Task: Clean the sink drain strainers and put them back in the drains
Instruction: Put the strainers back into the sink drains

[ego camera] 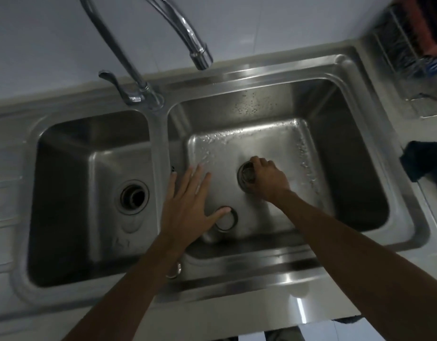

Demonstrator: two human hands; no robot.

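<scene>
A faucet (200, 54) hangs over the right basin (347, 168). A rack (397, 52) and a dark cloth (424, 163) sit on the table (434, 222). The right hand (269, 180) curls its fingers round a strainer (247, 174) at that basin's drain. The left hand (185, 205) hovers flat with fingers spread, holding nothing, its thumb over a ring (235, 217) on the basin floor.

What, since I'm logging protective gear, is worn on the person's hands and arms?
Nothing protective: both the left hand and the right hand are bare, without gloves or rings. The left forearm and right forearm are bare, no sleeves in view. A thin silvery bangle seems to hang at the left one.
</scene>
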